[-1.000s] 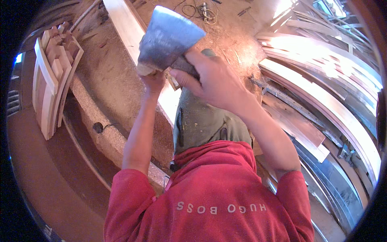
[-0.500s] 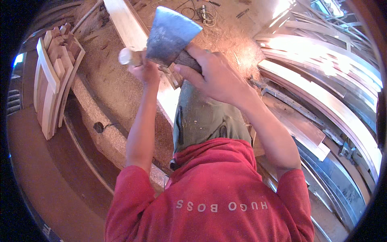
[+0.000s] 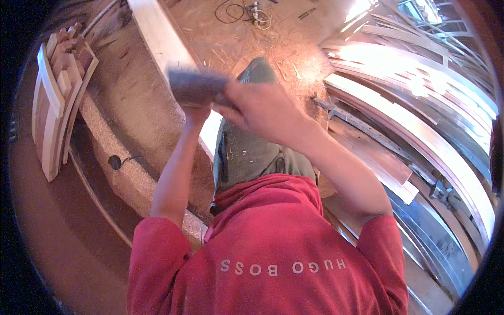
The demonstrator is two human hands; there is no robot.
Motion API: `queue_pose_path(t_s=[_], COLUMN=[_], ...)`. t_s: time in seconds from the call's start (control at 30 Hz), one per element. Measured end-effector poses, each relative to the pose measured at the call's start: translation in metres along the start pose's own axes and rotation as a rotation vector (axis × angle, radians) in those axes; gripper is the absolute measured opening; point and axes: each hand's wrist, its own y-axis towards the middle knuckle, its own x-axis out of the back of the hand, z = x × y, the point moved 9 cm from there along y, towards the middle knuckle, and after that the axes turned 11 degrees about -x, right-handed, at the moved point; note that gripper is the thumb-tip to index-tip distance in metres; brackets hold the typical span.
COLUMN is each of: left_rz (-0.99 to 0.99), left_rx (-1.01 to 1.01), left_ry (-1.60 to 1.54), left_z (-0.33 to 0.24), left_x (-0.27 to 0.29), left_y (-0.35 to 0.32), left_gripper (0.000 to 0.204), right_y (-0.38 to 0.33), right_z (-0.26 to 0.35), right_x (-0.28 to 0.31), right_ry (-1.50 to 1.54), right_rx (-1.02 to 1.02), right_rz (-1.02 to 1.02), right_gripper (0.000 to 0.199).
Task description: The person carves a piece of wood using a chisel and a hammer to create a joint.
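Observation:
My right hand (image 3: 265, 110) is closed around the short handle of a hatchet (image 3: 194, 88), whose dark head is turned sideways and blurred by motion. The head passes in front of my left hand (image 3: 197, 113) and covers its fingers; only the wrist and heel of that hand show. Whatever tool my left hand grips is also behind the hatchet head. Beneath both hands runs a long pale board (image 3: 163, 42), from the upper left down to beside my leg in green trousers (image 3: 252, 152).
A bundle of curved wooden pieces (image 3: 58, 100) stands at the left beside a long beam (image 3: 123, 136). Curved planks (image 3: 409, 121) and a long metal clamp (image 3: 362, 126) lie at the right. Cables (image 3: 257, 18) and wood shavings are on the floor ahead.
The hatchet has come down and left from a raised, blade-up pose, now hiding my left hand. Earlier that hand showed wrapped round a pale, round-ended wooden handle. The whole view has shifted slightly.

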Motion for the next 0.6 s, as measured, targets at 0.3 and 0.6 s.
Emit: queue_pose_path(t_s=[0.3, 0.6], left_rz=[-0.753, -0.410], left_rx=[0.244, 0.151], left_ry=[-0.329, -0.214], left_z=[0.015, -0.011], left_x=[0.055, 0.060], left_y=[0.036, 0.032], left_gripper=[0.032, 0.035], right_y=[0.000, -0.008], right_z=[-0.019, -0.015], right_x=[-0.003, 0.019], right_ry=[0.038, 0.172], right_rx=[-0.130, -0.162], right_rz=[0.090, 0.007], right_gripper=[0.042, 0.043])
